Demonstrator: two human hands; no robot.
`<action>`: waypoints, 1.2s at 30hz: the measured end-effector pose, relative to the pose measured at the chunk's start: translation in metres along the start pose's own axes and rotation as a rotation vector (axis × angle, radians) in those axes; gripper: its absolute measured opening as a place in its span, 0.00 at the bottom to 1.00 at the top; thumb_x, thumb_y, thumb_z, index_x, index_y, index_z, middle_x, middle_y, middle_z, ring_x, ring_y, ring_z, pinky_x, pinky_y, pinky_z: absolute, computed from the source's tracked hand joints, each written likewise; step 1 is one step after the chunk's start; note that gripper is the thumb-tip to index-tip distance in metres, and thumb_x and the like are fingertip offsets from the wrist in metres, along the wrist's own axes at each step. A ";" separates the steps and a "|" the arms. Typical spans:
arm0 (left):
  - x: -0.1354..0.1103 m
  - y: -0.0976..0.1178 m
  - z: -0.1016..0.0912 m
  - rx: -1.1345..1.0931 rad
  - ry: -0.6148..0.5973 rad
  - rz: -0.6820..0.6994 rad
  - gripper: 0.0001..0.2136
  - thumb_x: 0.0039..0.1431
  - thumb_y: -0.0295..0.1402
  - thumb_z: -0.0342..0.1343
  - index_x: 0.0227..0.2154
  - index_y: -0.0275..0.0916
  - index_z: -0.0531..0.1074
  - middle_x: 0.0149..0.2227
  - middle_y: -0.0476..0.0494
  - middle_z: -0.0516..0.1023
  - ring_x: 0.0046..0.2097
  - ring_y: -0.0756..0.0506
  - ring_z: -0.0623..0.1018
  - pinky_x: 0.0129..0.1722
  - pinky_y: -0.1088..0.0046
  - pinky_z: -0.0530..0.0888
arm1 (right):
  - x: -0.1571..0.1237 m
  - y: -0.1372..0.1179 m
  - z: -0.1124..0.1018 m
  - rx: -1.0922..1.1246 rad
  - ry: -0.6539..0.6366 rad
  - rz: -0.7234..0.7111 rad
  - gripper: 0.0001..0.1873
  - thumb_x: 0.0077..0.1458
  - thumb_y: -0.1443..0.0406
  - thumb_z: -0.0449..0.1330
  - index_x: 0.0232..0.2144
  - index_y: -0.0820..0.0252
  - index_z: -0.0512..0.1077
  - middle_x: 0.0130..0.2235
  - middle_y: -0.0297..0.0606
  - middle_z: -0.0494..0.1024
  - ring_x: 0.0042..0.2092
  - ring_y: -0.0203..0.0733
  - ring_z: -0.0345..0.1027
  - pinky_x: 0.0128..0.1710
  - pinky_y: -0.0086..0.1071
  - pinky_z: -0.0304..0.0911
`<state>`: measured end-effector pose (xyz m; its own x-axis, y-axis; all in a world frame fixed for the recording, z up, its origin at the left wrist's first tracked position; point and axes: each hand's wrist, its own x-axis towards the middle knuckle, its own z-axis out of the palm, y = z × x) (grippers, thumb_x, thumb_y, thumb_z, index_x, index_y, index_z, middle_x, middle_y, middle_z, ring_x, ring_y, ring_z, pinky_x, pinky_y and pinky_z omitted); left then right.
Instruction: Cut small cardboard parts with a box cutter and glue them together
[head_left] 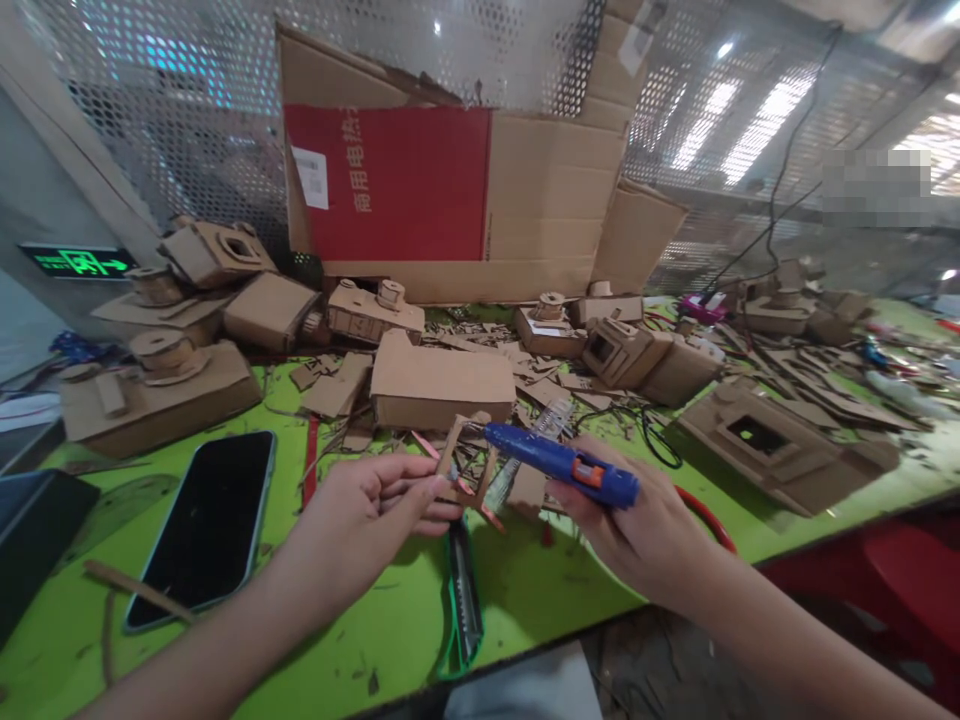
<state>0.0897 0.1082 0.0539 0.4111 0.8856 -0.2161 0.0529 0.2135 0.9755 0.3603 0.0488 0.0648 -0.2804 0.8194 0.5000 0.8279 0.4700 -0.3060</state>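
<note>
My left hand (379, 510) pinches a small open cardboard frame (465, 462) and holds it upright above the green table (390, 630). My right hand (626, 525) is wrapped round a blue glue gun (562, 463) with an orange trigger. The gun's nozzle points left and meets the top corner of the frame. A green utility knife (465, 590) lies on the table just below both hands.
A black phone (206, 525) lies to the left, a dark case (34, 530) beyond it. Several cardboard tank models (154, 385) and scraps crowd the table's middle and back. A big red-and-brown carton (450, 190) stands against the mesh wall. A red stool (862, 590) is at right.
</note>
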 end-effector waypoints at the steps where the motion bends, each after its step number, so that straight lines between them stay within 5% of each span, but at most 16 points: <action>1: 0.000 0.000 0.000 -0.001 -0.004 0.002 0.29 0.48 0.59 0.76 0.43 0.40 0.84 0.41 0.40 0.92 0.40 0.39 0.91 0.44 0.62 0.89 | 0.000 0.000 -0.001 -0.007 0.005 -0.007 0.16 0.80 0.57 0.50 0.36 0.50 0.66 0.28 0.33 0.73 0.26 0.44 0.71 0.28 0.34 0.64; 17: 0.000 0.003 -0.004 -0.007 0.030 -0.003 0.27 0.51 0.56 0.76 0.43 0.40 0.82 0.41 0.40 0.92 0.43 0.39 0.91 0.44 0.66 0.89 | -0.011 0.010 -0.012 -0.155 0.072 -0.107 0.18 0.82 0.55 0.47 0.36 0.50 0.63 0.26 0.28 0.72 0.21 0.39 0.68 0.22 0.31 0.61; 36: 0.004 0.007 -0.002 -0.046 0.119 0.003 0.32 0.42 0.60 0.79 0.41 0.38 0.82 0.38 0.39 0.91 0.41 0.39 0.91 0.48 0.64 0.88 | -0.022 -0.001 -0.006 -0.041 -0.105 -0.110 0.16 0.83 0.56 0.46 0.38 0.51 0.62 0.29 0.29 0.74 0.25 0.38 0.71 0.25 0.30 0.63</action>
<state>0.0898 0.1136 0.0598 0.3001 0.9283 -0.2196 0.0090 0.2275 0.9737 0.3684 0.0278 0.0590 -0.4178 0.7945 0.4407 0.8081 0.5467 -0.2195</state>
